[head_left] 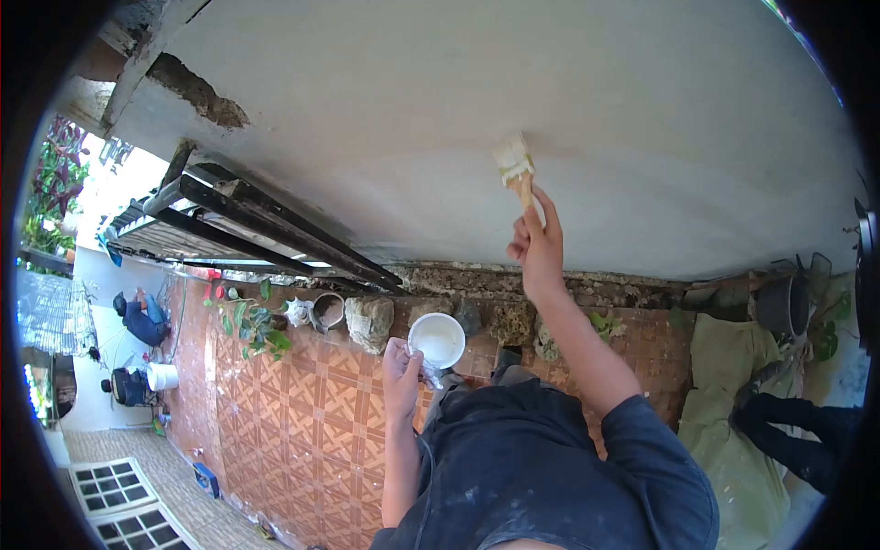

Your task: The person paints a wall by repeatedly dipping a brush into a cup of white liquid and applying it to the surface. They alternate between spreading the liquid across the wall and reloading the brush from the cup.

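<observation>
right fingers (551, 215) curled snug round the brush (517, 165), which pokes out past them, seemingly onto the wall (642, 137) | left fingers (397, 352) gripping the white tub (438, 317) just to their right | imo: go light, overlap strokes, keep the tub level

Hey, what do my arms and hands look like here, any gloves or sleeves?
Your left hand and right hand look ungloved. Both forearms are bare. Your right sleeve is short and dark blue-grey, like the pale-specked shirt; the left sleeve isn't clearly visible.
</observation>
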Demonstrator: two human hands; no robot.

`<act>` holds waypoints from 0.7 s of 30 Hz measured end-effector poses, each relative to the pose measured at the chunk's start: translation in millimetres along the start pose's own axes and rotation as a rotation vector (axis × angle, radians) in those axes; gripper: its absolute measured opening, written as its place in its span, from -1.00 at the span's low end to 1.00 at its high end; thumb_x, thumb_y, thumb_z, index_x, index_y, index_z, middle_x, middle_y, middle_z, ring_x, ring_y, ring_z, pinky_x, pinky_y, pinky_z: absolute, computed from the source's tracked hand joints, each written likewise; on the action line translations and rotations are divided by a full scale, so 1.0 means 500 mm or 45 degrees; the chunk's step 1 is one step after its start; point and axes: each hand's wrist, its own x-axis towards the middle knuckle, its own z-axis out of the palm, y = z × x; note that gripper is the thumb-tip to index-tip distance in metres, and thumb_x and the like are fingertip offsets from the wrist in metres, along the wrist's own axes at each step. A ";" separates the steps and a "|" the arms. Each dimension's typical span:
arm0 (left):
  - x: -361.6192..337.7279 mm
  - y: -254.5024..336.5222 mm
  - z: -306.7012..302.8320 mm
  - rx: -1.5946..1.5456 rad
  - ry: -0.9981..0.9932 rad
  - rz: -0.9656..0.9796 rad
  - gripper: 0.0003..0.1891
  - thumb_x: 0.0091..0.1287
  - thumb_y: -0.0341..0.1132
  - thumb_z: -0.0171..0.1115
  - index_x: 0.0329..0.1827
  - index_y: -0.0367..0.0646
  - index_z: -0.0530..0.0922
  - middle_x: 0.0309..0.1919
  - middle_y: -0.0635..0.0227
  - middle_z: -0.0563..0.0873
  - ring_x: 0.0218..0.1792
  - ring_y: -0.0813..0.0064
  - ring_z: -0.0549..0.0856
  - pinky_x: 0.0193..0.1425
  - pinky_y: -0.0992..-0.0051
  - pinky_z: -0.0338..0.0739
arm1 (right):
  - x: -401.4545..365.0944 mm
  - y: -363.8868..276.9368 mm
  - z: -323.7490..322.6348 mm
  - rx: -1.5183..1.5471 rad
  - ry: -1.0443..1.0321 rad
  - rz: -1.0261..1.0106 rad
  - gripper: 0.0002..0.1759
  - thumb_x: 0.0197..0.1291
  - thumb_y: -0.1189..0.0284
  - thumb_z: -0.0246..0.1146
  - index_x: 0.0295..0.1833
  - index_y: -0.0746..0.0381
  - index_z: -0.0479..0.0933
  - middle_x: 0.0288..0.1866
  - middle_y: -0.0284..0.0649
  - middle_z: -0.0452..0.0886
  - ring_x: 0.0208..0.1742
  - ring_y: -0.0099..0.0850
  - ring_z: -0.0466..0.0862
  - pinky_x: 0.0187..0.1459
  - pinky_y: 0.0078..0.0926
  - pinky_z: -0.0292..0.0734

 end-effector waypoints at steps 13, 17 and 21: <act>-0.019 -0.024 0.008 0.016 0.053 0.044 -0.86 0.46 -0.43 0.07 -0.04 -0.11 0.29 -0.50 0.30 0.64 -0.64 0.59 0.61 -0.66 0.63 0.48 | 0.060 -0.021 -0.047 0.329 -0.074 0.083 -0.56 0.47 0.36 0.10 0.42 0.08 0.35 -0.48 -0.52 0.22 -0.49 -0.69 0.18 -0.48 -0.65 0.19; -0.019 -0.015 0.028 -0.010 0.019 0.056 -0.85 0.45 -0.44 0.08 -0.05 -0.12 0.29 -0.52 0.30 0.64 -0.65 0.58 0.61 -0.66 0.63 0.48 | 0.014 -0.029 -0.094 0.398 0.362 -0.093 -0.55 0.49 0.37 0.07 0.44 0.01 0.29 -0.43 -0.50 0.23 -0.47 -0.68 0.17 -0.48 -0.66 0.17; -0.017 -0.012 0.039 0.001 -0.013 0.062 -0.85 0.45 -0.43 0.09 -0.06 -0.13 0.29 -0.53 0.30 0.63 -0.65 0.58 0.61 -0.67 0.62 0.48 | -0.007 -0.054 -0.154 0.391 0.706 -0.249 -0.54 0.51 0.38 0.03 0.46 -0.05 0.22 -0.38 -0.47 0.22 -0.45 -0.67 0.13 -0.47 -0.67 0.16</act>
